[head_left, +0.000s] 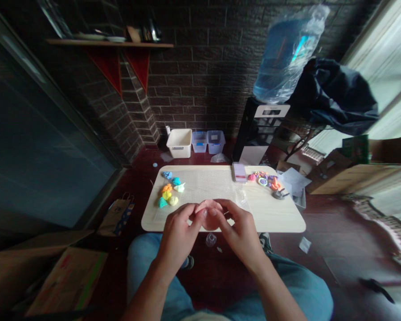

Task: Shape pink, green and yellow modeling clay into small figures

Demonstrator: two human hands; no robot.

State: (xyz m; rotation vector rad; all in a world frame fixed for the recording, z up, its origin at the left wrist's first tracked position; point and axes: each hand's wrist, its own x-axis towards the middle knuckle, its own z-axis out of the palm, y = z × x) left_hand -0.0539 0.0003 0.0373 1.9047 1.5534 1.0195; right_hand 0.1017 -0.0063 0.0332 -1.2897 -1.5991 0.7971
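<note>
So both hands are busy up front here, held over the near edge of the pale table (270, 218). The pink clay piece (209, 205) (pretty sure it's modelling clay, going by the soft look) sits between them, off the tabletop. Left hand (180, 226) has it pinched from one side, right hand (239, 226) from the other, thumbs on the face toward the wearer and fingers curled round behind. The fingertips behind it are hidden, so can't tell exactly how they press.

I'd call this the shaping step: the piece looks thinned out and slightly cupped, with an uneven top edge. If that's right, the next move calls for small, even thumb pressure around the rim, with the other hand just supporting. Push too hard in one spot and I reckon it'd tear.

The orange lump (167, 188), yellow lump (167, 195) and green lump (162, 203) lie bunched at the table's left, untouched. Over on the right there's a grey pronged piece (280, 194) near a lilac box (239, 172).
</note>
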